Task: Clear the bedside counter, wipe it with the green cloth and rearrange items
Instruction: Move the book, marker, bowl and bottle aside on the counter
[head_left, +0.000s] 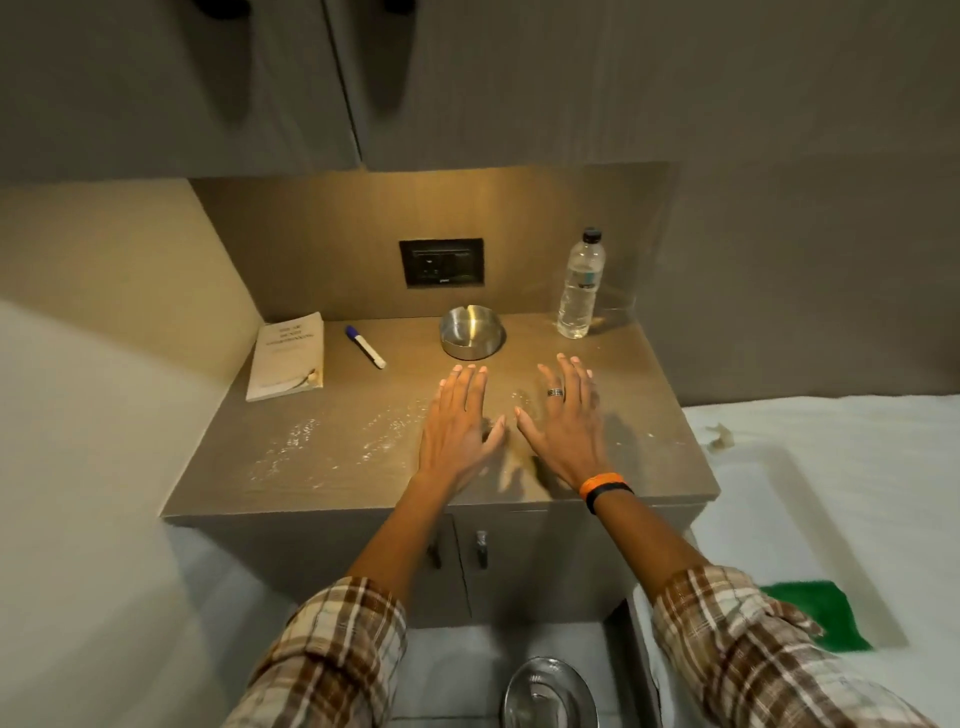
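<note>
Taking the steel ashtray (472, 331) as the fixed mark on the bedside counter (649, 415): far to its left a book (287, 355) lies flat against the side wall, and a marker (365, 346) rests between book and ashtray. White powdery dust streaks the counter in front of them. Just in front of the ashtray the left hand (457, 426) and right hand (563, 421) hover palms down, fingers spread, grasping nothing, probably poised to begin lifting items away. Right of the ashtray a water bottle (581, 285) stands upright near the back corner. The green cloth (826, 613) lies well to the right and nearer the camera, on the white bed (831, 493), likely parked there until the surface is cleared.
</note>
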